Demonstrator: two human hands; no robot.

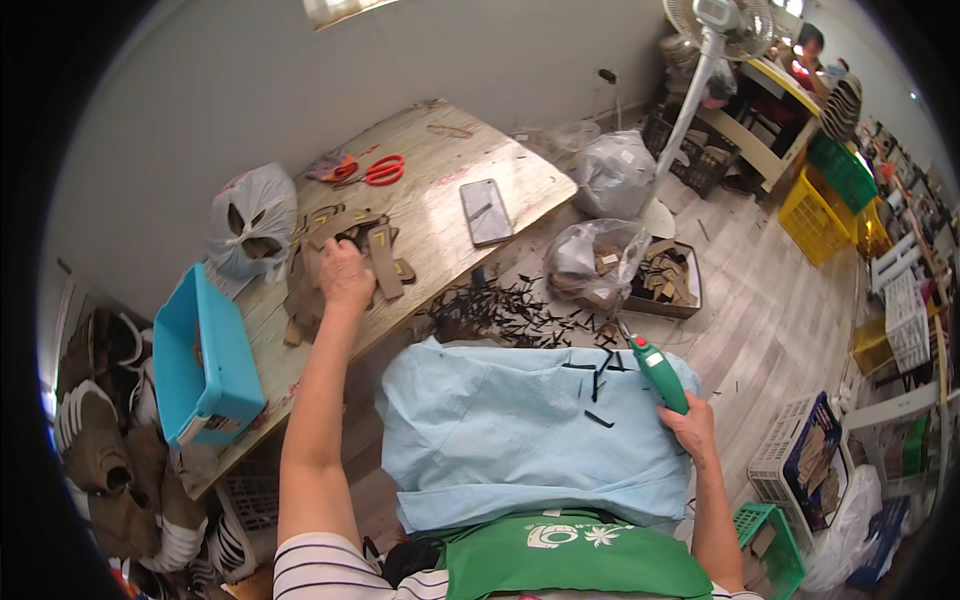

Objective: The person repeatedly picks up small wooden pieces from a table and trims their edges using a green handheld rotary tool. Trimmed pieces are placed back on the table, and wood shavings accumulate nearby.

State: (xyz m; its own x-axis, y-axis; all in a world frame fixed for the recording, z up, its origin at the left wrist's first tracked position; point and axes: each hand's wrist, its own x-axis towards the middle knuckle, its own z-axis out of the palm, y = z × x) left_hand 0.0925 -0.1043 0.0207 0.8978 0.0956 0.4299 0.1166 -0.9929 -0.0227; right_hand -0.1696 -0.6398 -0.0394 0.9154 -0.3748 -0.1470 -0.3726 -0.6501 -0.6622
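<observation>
On the wooden table my left hand [346, 276] reaches into a pile of brown fabric shoe pieces [386, 262], some with yellow marks. Its fingers are bent down onto the pile, and whether they pinch a piece is hidden. My right hand [694, 431] is wrapped around green cordless electric scissors [660, 373] with a red button, their tip pointing away from me. A light blue cloth [510, 435] covers my lap. Several black scraps [598, 418] lie on it below and left of the tool.
Red-handled scissors [384, 171] and a phone [486, 212] lie on the table [427, 225]. A blue bin [240, 382] and a tied bag [255, 214] stand left. Black scraps [502, 307] litter the floor. A box of pieces [690, 300], a fan [694, 97] and baskets [780, 450] stand right.
</observation>
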